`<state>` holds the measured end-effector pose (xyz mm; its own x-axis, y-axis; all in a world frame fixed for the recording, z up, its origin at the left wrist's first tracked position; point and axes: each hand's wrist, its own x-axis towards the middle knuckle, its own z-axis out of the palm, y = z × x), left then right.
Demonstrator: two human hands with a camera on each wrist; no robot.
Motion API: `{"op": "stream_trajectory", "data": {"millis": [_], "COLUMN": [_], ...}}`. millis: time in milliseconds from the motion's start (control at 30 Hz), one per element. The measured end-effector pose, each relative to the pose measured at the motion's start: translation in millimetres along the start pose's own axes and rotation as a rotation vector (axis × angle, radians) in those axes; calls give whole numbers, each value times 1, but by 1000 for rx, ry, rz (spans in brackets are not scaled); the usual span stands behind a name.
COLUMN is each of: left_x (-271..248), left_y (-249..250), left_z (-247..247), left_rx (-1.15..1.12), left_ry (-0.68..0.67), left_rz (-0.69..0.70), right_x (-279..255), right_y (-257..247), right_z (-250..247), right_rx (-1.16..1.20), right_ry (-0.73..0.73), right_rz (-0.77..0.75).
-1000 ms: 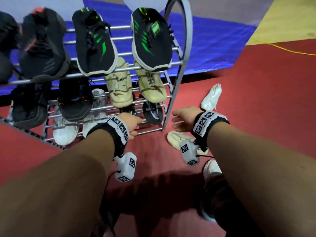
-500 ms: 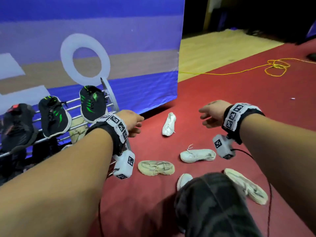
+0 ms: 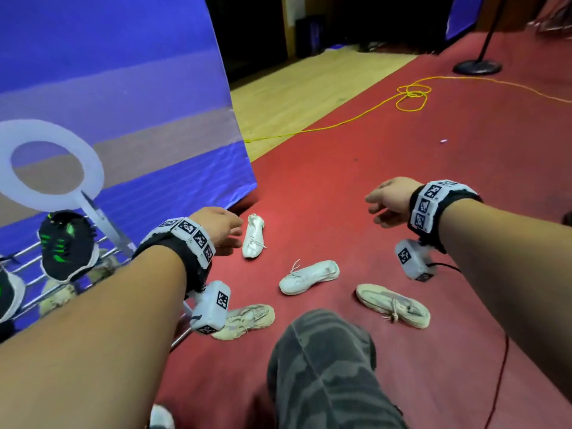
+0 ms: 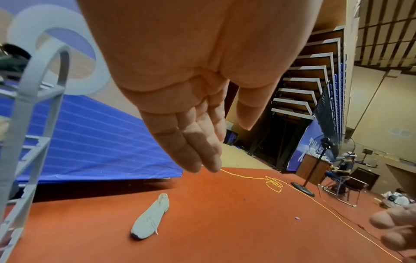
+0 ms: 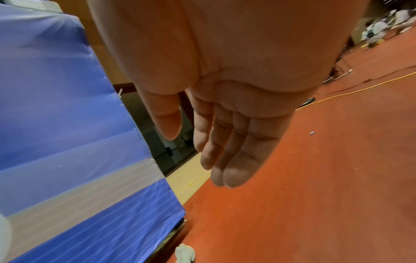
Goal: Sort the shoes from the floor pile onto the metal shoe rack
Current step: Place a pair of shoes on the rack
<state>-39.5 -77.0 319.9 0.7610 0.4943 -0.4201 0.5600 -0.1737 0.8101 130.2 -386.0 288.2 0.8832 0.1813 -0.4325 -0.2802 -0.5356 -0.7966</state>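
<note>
Several pale shoes lie on the red floor: a white shoe nearest the banner, a second white shoe, a beige shoe by my left wrist camera, and another beige shoe to the right. The metal shoe rack stands at the left, with a black and green sneaker on it. My left hand hovers empty, fingers relaxed, just left of the far white shoe. My right hand floats empty above the floor, right of the shoes.
A blue banner stands behind the rack. A yellow cable loops across the floor, near a stand base. My knee in dark trousers is in front. A seated person is far off.
The view has swung right, from the rack to the shoes on the floor. Both hands left the rack's lower rails and now hover empty over the floor pile.
</note>
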Motion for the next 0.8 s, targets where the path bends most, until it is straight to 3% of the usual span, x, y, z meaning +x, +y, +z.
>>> {"op": "stream_trajectory", "data": {"millis": [167, 667, 800], "left_x": [49, 244, 284], "left_y": [-38, -186, -237], "left_z": [38, 159, 162], "left_rx": [61, 192, 219], "left_ry": [-72, -160, -136], "left_rz": [-44, -232, -303], "right_x": [36, 193, 235], "right_y": [69, 257, 297], "right_z": [4, 107, 138], "right_rx": [-27, -245, -686], "right_ry": [88, 16, -69], "right_rz": [142, 482, 405]}}
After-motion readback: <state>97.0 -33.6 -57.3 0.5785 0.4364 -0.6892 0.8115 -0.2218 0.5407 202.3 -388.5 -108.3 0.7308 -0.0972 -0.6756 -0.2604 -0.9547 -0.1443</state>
